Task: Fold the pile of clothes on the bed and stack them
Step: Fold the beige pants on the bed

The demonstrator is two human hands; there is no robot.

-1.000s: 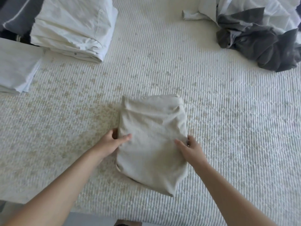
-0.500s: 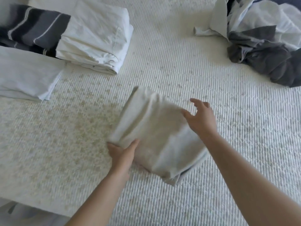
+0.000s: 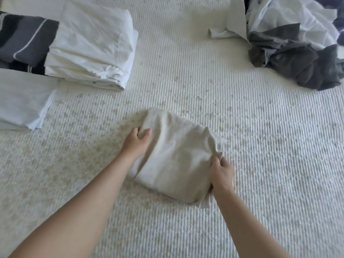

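Note:
A folded beige garment (image 3: 175,155) lies turned at an angle in the middle of the bed (image 3: 260,146). My left hand (image 3: 136,141) grips its far left corner, thumb on top. My right hand (image 3: 222,173) grips its near right edge, and the cloth bunches above the fingers. At the far left sits a stack of folded white clothes (image 3: 89,45), with a folded pale blue piece (image 3: 24,99) in front of it and a folded dark striped piece (image 3: 24,40) beside it. A loose pile of white and grey clothes (image 3: 297,45) lies at the far right.
The bed has a ribbed cream cover with a faint speckled pattern. Bare cover stretches between the folded stacks at the left and the loose pile at the right, and along the near side around my forearms.
The beige garment has been lifted, turned and shifted. My right hand let go and now grips its near right edge. My left hand moved up to its far left corner.

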